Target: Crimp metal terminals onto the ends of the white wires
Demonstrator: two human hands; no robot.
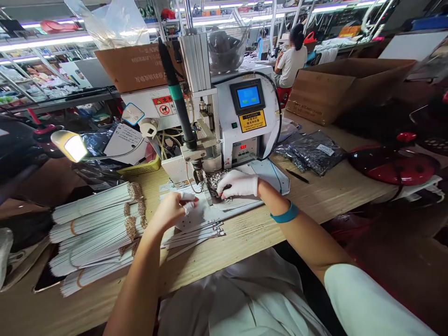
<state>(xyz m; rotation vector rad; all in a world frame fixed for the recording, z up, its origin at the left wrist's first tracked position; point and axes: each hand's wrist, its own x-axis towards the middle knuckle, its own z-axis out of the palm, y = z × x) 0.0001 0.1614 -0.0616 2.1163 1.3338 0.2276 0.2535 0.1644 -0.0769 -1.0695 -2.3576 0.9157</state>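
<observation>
My right hand (238, 184), in a white glove, rests with fingers curled on a heap of small metal parts (217, 179) at the foot of a white bench machine (224, 126). My left hand (173, 208), bare with taped fingertips, is pinched shut on something small I cannot make out, just left of the machine's head. Under it lie a few loose white flat cables (196, 235) on the wooden bench (245, 233). Bundles of white cables with bare copper ends (94, 233) are stacked at the left.
A lit desk lamp (72, 147) stands at the left. Dark plastic bags (311, 154) and a cardboard box (336, 88) sit at the right, beside red and black helmet-like shells (395, 165). Another person (292, 58) sits far behind the machine.
</observation>
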